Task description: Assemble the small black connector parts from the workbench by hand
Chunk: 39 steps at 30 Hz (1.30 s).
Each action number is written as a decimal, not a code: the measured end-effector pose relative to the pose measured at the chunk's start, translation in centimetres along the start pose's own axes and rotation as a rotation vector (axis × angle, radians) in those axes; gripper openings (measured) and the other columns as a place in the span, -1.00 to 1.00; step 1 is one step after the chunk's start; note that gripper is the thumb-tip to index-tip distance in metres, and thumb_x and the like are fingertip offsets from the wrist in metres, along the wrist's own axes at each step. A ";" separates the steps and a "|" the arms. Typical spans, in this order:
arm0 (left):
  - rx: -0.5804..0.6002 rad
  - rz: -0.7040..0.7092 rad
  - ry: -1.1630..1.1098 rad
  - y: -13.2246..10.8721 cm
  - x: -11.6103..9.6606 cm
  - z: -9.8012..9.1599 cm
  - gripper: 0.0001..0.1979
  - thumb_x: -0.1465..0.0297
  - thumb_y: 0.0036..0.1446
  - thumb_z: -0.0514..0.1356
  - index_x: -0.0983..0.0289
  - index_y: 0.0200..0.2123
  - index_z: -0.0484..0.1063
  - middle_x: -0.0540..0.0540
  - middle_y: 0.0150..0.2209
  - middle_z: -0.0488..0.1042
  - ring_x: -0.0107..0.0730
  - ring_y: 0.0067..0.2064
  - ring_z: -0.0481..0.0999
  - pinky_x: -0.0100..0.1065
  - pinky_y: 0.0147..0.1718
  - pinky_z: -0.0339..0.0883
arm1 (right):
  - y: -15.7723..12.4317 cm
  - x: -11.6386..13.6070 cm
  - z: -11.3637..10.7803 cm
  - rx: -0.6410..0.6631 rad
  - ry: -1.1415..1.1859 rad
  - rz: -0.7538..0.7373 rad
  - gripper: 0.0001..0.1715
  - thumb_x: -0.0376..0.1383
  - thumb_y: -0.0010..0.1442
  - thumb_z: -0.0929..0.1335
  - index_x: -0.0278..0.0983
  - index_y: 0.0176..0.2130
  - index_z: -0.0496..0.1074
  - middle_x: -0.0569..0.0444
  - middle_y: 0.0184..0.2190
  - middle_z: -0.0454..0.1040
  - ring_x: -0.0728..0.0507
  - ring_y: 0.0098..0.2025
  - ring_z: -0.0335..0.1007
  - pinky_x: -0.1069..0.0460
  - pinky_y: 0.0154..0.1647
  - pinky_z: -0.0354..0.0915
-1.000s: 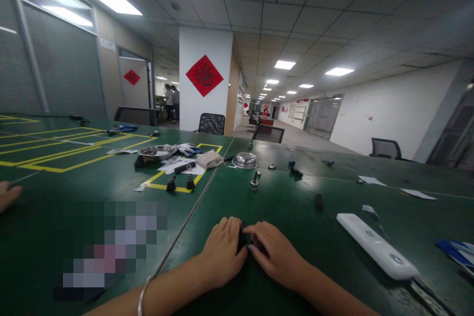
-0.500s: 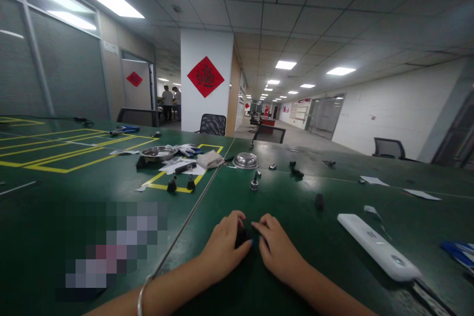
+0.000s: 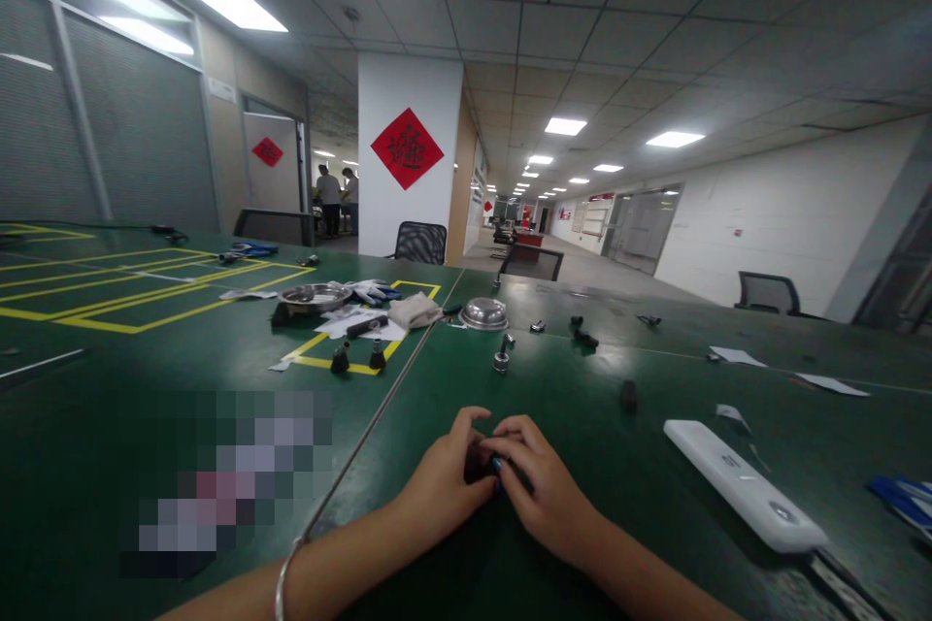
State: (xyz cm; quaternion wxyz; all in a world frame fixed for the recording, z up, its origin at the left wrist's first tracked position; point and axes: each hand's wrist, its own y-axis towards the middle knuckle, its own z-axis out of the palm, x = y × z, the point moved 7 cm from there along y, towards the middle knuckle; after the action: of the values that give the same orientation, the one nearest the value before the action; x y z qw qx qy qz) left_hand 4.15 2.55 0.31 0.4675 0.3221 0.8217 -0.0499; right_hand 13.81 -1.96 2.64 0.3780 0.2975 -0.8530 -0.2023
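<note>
Low over the green table (image 3: 408, 563), my left hand (image 3: 444, 466) curls around a small dark object (image 3: 477, 458) whose kind I cannot make out. My right hand (image 3: 543, 480) meets it from the other side, its bent fingertips pressed on the dark object and close to the left thumb. A bit of blue shows at the fingertips. Fingers of both hands cover most of what lies between them. Beyond the hands stands a small metal part with an upright stem (image 3: 501, 356), and behind it a shiny metal bowl (image 3: 483, 313) lies upside down.
Two small dark fittings (image 3: 341, 356) stand inside yellow tape at left. Behind them are a metal dish (image 3: 315, 297), gloves (image 3: 373, 291) and a folded cloth (image 3: 415, 310). A white power strip (image 3: 743, 485) lies right. Black parts (image 3: 584, 338) lie farther back. A blurred patch covers the left front.
My right hand has moved left and its fingers now reach the dark object at my left hand. My left index finger has lifted slightly.
</note>
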 end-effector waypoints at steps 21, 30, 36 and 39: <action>0.025 0.041 -0.137 0.1 -0.4 0.3 -0.46 0.57 -0.03 0.10 0.21 0.03 0.00 0.01 -0.24 0.36 -0.40 -0.25 0.43 -0.34 -0.26 0.31 | -0.3 0.8 0.4 0.049 -0.085 -0.104 -0.46 -0.50 0.21 0.15 -0.21 0.16 0.14 -0.05 -0.19 0.27 -0.12 -0.17 0.23 -0.04 -0.14 0.29; 0.027 0.055 -0.155 0.3 -0.3 0.3 -0.42 0.57 -0.02 0.14 0.19 0.03 -0.04 0.00 -0.24 0.36 -0.44 -0.29 0.44 -0.37 -0.30 0.35 | -0.2 0.4 0.3 0.059 -0.054 -0.102 -0.47 -0.50 0.22 0.14 -0.20 0.14 0.17 -0.04 -0.17 0.32 -0.13 -0.16 0.25 -0.05 -0.13 0.28; 0.026 0.038 -0.223 0.2 -0.6 0.2 -0.41 0.59 -0.04 0.15 0.18 0.03 -0.04 -0.04 -0.29 0.39 -0.41 -0.25 0.48 -0.31 -0.21 0.39 | -0.2 0.5 -0.3 0.036 0.021 -0.056 -0.47 -0.52 0.16 0.17 -0.21 0.09 0.25 0.00 -0.25 0.28 -0.11 -0.20 0.24 -0.01 -0.17 0.27; 0.033 0.035 -0.240 0.1 -0.9 0.2 -0.41 0.58 -0.04 0.15 0.19 0.03 -0.04 -0.03 -0.29 0.39 -0.39 -0.25 0.50 -0.30 -0.21 0.39 | -0.2 0.6 0.1 0.075 -0.001 -0.054 -0.42 -0.54 0.13 0.17 -0.22 0.12 0.22 -0.01 -0.25 0.26 -0.11 -0.21 0.22 -0.02 -0.17 0.26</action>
State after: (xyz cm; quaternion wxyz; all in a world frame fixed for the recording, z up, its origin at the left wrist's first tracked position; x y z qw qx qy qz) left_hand 4.70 2.15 0.89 0.5579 0.3358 0.7531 -0.0936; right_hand 13.49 -2.48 2.77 0.3606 0.3345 -0.8518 -0.1805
